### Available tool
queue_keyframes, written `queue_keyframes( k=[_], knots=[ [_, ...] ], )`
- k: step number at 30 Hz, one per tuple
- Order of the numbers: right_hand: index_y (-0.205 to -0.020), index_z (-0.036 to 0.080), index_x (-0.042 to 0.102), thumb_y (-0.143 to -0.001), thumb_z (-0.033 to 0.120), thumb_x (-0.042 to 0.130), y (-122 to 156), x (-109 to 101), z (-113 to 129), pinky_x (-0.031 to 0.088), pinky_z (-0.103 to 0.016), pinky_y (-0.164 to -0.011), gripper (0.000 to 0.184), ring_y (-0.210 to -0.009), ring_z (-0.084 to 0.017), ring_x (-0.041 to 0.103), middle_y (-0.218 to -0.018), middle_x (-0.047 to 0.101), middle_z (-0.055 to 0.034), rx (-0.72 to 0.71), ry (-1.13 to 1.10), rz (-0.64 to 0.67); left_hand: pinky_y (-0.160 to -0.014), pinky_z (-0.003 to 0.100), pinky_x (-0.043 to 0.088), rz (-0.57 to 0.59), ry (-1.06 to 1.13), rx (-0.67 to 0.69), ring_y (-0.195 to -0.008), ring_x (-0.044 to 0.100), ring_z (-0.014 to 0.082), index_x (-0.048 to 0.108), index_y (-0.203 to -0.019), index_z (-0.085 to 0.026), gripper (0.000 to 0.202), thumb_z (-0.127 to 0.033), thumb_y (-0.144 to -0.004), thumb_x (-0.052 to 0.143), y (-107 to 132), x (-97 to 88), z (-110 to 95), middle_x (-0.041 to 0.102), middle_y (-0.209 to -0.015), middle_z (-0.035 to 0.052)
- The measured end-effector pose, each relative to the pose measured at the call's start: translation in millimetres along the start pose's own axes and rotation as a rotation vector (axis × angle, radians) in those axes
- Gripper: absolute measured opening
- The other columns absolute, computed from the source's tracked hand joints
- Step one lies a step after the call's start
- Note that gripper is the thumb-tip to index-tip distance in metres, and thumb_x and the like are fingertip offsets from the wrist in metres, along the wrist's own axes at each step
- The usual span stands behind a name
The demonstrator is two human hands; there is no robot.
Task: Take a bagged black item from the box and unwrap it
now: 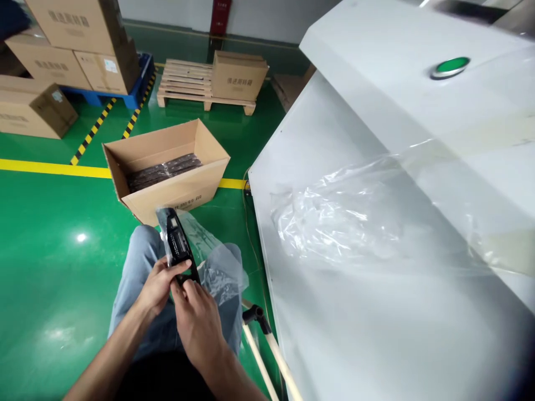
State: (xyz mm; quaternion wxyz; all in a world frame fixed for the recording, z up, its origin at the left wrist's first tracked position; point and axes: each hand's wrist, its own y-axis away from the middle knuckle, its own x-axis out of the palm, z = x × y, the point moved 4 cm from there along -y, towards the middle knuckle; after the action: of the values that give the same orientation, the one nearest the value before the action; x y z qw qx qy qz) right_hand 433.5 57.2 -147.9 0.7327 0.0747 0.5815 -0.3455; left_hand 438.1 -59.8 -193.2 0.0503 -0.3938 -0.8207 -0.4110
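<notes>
A long black plastic panel with cut-outs along its face is held over my lap, its far end covered by a clear plastic bag that drapes to the right. My left hand grips the panel from the left side, its thumb lying across the face. At the near end, my right hand is closed around the panel with curled fingers. Just beyond my knees stands an open cardboard box, with dark wrapped pieces lying inside.
On my right is a large white cabinet surface, with crumpled clear plastic bags and a green button. A pale tube frame stands beside my right leg. Farther off are a wooden pallet and stacked cartons.
</notes>
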Motion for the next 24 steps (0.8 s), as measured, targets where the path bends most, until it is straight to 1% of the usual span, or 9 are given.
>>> queue_keyframes(
  k=[4,9,11,13,16,18,20,22,24],
  knots=[
    [-0.129,0.016,0.068,-0.099,0.010,0.061,7.9,16.7,9.2,0.055,-0.035,-0.071,0.032,-0.078,-0.021,0.067,-0.089,0.071,-0.0048,-0.058,0.050,0.038,-0.060,0.024,0.055,-0.061,-0.007,-0.004,-0.064,0.066,0.0156,0.076,-0.078,-0.010,0.053,-0.043,-0.049,0.106,-5.8,-7.7,-0.2,0.074,-0.074,0.0071],
    [-0.107,0.015,0.072,-0.096,0.010,0.063,11.5,35.3,11.1,0.057,-0.037,-0.073,0.016,-0.081,-0.022,0.068,-0.090,0.073,-0.0071,-0.100,0.066,0.104,-0.062,0.026,0.057,-0.112,-0.012,0.024,-0.066,0.069,0.0183,0.075,-0.078,-0.012,0.051,-0.043,-0.049,0.104,-9.4,-7.8,2.4,0.075,-0.075,0.0077],
    [-0.111,0.014,0.073,-0.095,0.009,0.064,12.0,35.7,8.3,0.057,-0.037,-0.075,0.019,-0.082,-0.023,0.069,-0.092,0.075,-0.0078,-0.106,0.058,0.130,-0.065,0.026,0.057,-0.118,-0.022,0.049,-0.070,0.071,0.0191,0.074,-0.080,-0.013,0.051,-0.043,-0.052,0.103,-10.5,-8.0,1.3,0.076,-0.078,0.0080],
    [-0.121,0.014,0.072,-0.094,0.010,0.066,10.8,27.2,3.5,0.056,-0.036,-0.077,0.027,-0.085,-0.023,0.071,-0.096,0.078,-0.0077,-0.110,-0.007,0.153,-0.065,0.027,0.057,-0.125,-0.040,0.071,-0.071,0.071,0.0194,0.074,-0.082,-0.013,0.050,-0.041,-0.053,0.102,-11.5,-10.1,0.0,0.077,-0.080,0.0078],
    [-0.113,0.021,0.076,-0.096,0.016,0.067,-0.2,-0.4,-8.2,0.053,-0.030,-0.073,0.019,-0.078,-0.018,0.073,-0.090,0.081,-0.0020,-0.062,-0.211,0.161,-0.061,0.025,0.054,-0.147,-0.078,0.100,-0.068,0.068,0.0176,0.072,-0.083,-0.015,0.048,-0.037,-0.054,0.102,-11.4,-13.3,-0.6,0.075,-0.078,0.0049],
    [-0.110,0.023,0.077,-0.101,0.022,0.064,-16.4,-22.6,-18.8,0.051,-0.027,-0.070,0.016,-0.072,-0.015,0.072,-0.084,0.080,-0.0002,0.045,-0.332,0.083,-0.059,0.025,0.051,-0.093,-0.120,0.156,-0.064,0.063,0.0153,0.070,-0.080,-0.016,0.043,-0.035,-0.056,0.100,-9.0,-8.6,-1.0,0.071,-0.073,0.0025],
    [-0.122,0.022,0.075,-0.102,0.030,0.064,-37.2,-39.6,-28.5,0.053,-0.026,-0.072,0.024,-0.072,-0.015,0.072,-0.090,0.082,-0.0029,0.174,-0.399,-0.043,-0.060,0.026,0.051,-0.001,-0.152,0.223,-0.063,0.061,0.0156,0.069,-0.078,-0.016,0.039,-0.034,-0.057,0.097,-4.3,2.0,-0.4,0.069,-0.071,0.0018],
    [-0.131,0.020,0.072,-0.098,0.037,0.071,-59.1,-46.0,-35.0,0.057,-0.027,-0.074,0.037,-0.075,-0.016,0.073,-0.099,0.082,-0.0053,0.275,-0.443,-0.133,-0.065,0.028,0.054,0.081,-0.203,0.284,-0.069,0.064,0.0190,0.071,-0.080,-0.017,0.036,-0.033,-0.058,0.094,1.5,14.7,1.8,0.072,-0.075,0.0041],
    [-0.127,0.021,0.072,-0.095,0.038,0.074,-78.3,-42.4,-38.8,0.059,-0.026,-0.073,0.037,-0.073,-0.015,0.073,-0.099,0.083,-0.0037,0.346,-0.505,-0.158,-0.070,0.030,0.056,0.119,-0.294,0.345,-0.076,0.069,0.0231,0.073,-0.084,-0.016,0.031,-0.031,-0.062,0.088,5.3,24.2,5.1,0.076,-0.082,0.0075]
  ],
)
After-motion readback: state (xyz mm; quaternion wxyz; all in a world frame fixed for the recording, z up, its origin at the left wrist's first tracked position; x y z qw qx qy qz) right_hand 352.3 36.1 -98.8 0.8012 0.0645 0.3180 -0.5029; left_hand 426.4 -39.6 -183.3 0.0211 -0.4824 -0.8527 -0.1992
